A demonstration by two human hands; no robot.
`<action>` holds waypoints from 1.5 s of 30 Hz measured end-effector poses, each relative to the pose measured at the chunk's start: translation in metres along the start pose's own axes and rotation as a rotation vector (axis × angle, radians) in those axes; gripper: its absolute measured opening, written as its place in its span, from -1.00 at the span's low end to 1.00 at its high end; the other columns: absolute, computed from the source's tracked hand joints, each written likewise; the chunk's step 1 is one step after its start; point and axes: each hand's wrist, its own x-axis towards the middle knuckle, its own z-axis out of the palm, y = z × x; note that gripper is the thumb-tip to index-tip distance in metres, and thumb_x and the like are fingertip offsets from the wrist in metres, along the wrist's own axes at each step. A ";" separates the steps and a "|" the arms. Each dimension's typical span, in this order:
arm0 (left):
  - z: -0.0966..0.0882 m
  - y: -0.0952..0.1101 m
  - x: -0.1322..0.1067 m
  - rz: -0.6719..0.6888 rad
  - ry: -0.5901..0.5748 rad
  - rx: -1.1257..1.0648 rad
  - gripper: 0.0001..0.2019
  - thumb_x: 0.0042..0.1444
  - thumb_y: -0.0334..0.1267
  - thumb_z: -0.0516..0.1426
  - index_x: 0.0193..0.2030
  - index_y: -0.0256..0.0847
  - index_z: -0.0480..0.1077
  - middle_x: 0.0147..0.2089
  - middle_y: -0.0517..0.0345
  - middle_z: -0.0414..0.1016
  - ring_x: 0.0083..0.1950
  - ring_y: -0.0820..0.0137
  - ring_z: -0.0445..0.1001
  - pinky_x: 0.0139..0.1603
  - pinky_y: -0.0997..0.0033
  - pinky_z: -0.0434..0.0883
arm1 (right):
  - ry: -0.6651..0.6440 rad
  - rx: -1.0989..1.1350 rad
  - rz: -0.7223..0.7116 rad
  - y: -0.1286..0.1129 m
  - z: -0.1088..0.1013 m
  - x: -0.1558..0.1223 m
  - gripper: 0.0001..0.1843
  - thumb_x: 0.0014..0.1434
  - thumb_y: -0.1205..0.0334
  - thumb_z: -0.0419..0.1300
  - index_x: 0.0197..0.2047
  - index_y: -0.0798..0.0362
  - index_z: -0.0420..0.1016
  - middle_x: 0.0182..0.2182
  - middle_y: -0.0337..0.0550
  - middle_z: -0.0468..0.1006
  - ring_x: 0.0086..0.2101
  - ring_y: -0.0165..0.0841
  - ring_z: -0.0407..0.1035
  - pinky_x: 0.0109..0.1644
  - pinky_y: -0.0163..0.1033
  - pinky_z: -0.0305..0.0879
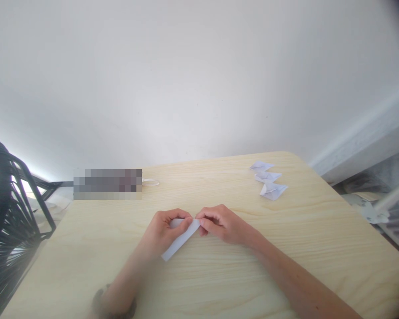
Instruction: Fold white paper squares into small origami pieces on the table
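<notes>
A narrow folded strip of white paper lies slanted on the light wooden table, just in front of me. My left hand has its fingers curled over the strip's upper part. My right hand pinches the strip's top end with thumb and fingertips. The two hands meet at that end. The strip's lower corner sticks out below my left hand.
Three small folded white paper pieces lie in a row at the table's far right. A white loop rests at the far edge beside a blurred patch. A black wire chair stands at the left. A white wall rises behind.
</notes>
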 end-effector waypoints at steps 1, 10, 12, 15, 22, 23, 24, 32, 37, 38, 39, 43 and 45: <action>0.000 -0.001 0.000 -0.005 0.000 -0.004 -0.73 0.01 -0.07 0.08 -0.40 -0.25 0.45 -0.47 0.17 0.47 -0.49 0.45 0.34 -0.58 0.57 0.19 | -0.019 0.012 -0.003 -0.001 -0.002 0.000 -0.79 0.17 0.35 -0.05 -0.30 0.12 0.41 -0.48 -0.23 0.49 -0.52 -0.51 0.29 -0.48 -0.43 0.16; -0.010 -0.007 0.002 0.007 0.008 -0.403 -0.67 0.15 -0.11 -0.04 -0.05 -0.24 0.31 -0.27 0.01 0.53 -0.33 0.35 0.45 -0.41 0.46 0.33 | 0.088 0.005 0.046 0.001 -0.004 0.000 -0.76 0.19 0.34 -0.10 -0.46 0.11 0.30 -0.59 -0.30 0.36 -0.59 -0.55 0.16 -0.50 -0.42 0.09; -0.013 -0.008 0.003 0.039 0.024 -0.518 -0.66 0.18 -0.15 -0.07 0.03 -0.24 0.23 -0.12 -0.10 0.49 -0.21 0.30 0.45 -0.25 0.34 0.36 | 0.173 -0.005 0.030 0.004 -0.004 0.000 -0.76 0.18 0.35 -0.11 -0.47 0.10 0.26 -0.61 -0.32 0.29 -0.59 -0.54 0.13 -0.50 -0.41 0.06; -0.015 -0.009 0.003 0.161 0.034 -0.441 -0.72 0.15 -0.23 0.00 0.00 -0.20 0.29 0.06 -0.11 0.36 -0.05 0.27 0.37 -0.11 0.28 0.33 | 0.263 -0.028 0.023 0.006 -0.004 0.000 -0.75 0.19 0.34 -0.13 -0.48 0.09 0.23 -0.62 -0.33 0.23 -0.58 -0.52 0.10 -0.50 -0.40 0.05; -0.009 -0.006 0.001 0.427 0.003 -0.173 -0.88 0.04 -0.36 0.11 -0.31 -0.17 0.48 0.08 -0.03 0.26 0.01 0.23 0.32 -0.07 0.28 0.33 | 0.248 -0.131 -0.018 0.005 0.002 0.001 -0.78 0.20 0.32 -0.10 -0.38 0.09 0.32 -0.54 -0.28 0.34 -0.51 -0.48 0.20 -0.41 -0.38 0.13; -0.009 -0.006 0.002 0.439 0.010 -0.145 -0.89 0.04 -0.37 0.12 -0.34 -0.18 0.48 0.06 -0.03 0.27 -0.01 0.24 0.33 -0.06 0.27 0.32 | 0.262 -0.157 -0.032 0.004 0.003 0.002 -0.81 0.20 0.31 -0.08 -0.33 0.08 0.34 -0.49 -0.25 0.38 -0.46 -0.46 0.24 -0.36 -0.36 0.15; -0.009 -0.006 0.002 0.455 0.026 -0.121 -0.90 0.03 -0.38 0.12 -0.36 -0.19 0.48 0.03 -0.03 0.31 -0.02 0.25 0.33 -0.04 0.26 0.31 | 0.275 -0.178 -0.048 0.004 0.004 0.002 -0.83 0.19 0.31 -0.05 -0.28 0.08 0.35 -0.43 -0.21 0.41 -0.40 -0.44 0.27 -0.31 -0.34 0.17; -0.011 -0.007 0.003 0.391 0.148 0.086 -0.88 0.09 -0.31 0.07 -0.28 -0.22 0.42 -0.28 0.08 0.46 -0.23 0.36 0.40 -0.18 0.41 0.31 | 0.374 -0.184 -0.104 0.004 0.003 0.002 -0.78 0.18 0.29 -0.03 -0.10 0.05 0.30 -0.27 -0.14 0.43 -0.32 -0.41 0.34 -0.27 -0.32 0.26; -0.008 -0.004 0.001 0.346 0.283 0.244 -0.78 0.08 -0.27 0.07 -0.11 -0.21 0.35 -0.17 0.08 0.47 -0.16 0.34 0.39 -0.15 0.43 0.31 | 0.503 -0.176 -0.183 0.003 0.004 0.000 -0.73 0.17 0.32 -0.01 -0.04 0.03 0.24 -0.25 -0.13 0.47 -0.32 -0.41 0.38 -0.17 -0.27 0.29; -0.008 -0.005 0.001 0.349 0.294 0.260 -0.77 0.08 -0.27 0.07 -0.10 -0.22 0.34 -0.16 0.08 0.46 -0.16 0.34 0.40 -0.16 0.43 0.32 | 0.518 -0.178 -0.195 0.003 0.005 0.000 -0.73 0.16 0.32 0.00 -0.04 0.03 0.24 -0.25 -0.13 0.47 -0.33 -0.41 0.39 -0.17 -0.27 0.30; -0.007 -0.005 0.001 0.360 0.293 0.273 -0.77 0.08 -0.27 0.07 -0.10 -0.21 0.34 -0.18 0.08 0.46 -0.18 0.35 0.40 -0.20 0.44 0.33 | 0.527 -0.181 -0.206 0.003 0.005 -0.001 -0.73 0.16 0.31 0.01 -0.04 0.02 0.24 -0.26 -0.13 0.48 -0.34 -0.41 0.40 -0.17 -0.27 0.31; -0.008 -0.009 0.003 0.461 0.225 0.290 -0.78 0.10 -0.33 0.05 -0.09 -0.17 0.35 -0.29 0.13 0.43 -0.30 0.43 0.38 -0.30 0.47 0.34 | 0.522 -0.179 -0.200 0.005 0.006 0.000 -0.75 0.15 0.30 0.03 -0.07 0.03 0.26 -0.29 -0.15 0.50 -0.37 -0.43 0.42 -0.25 -0.31 0.35; -0.008 -0.011 0.004 0.514 0.209 0.285 -0.78 0.11 -0.38 0.04 -0.09 -0.17 0.35 -0.28 0.12 0.40 -0.31 0.45 0.36 -0.30 0.47 0.33 | 0.511 -0.162 -0.176 0.005 0.006 0.000 -0.79 0.15 0.30 0.04 -0.11 0.03 0.29 -0.31 -0.17 0.50 -0.39 -0.44 0.42 -0.28 -0.34 0.35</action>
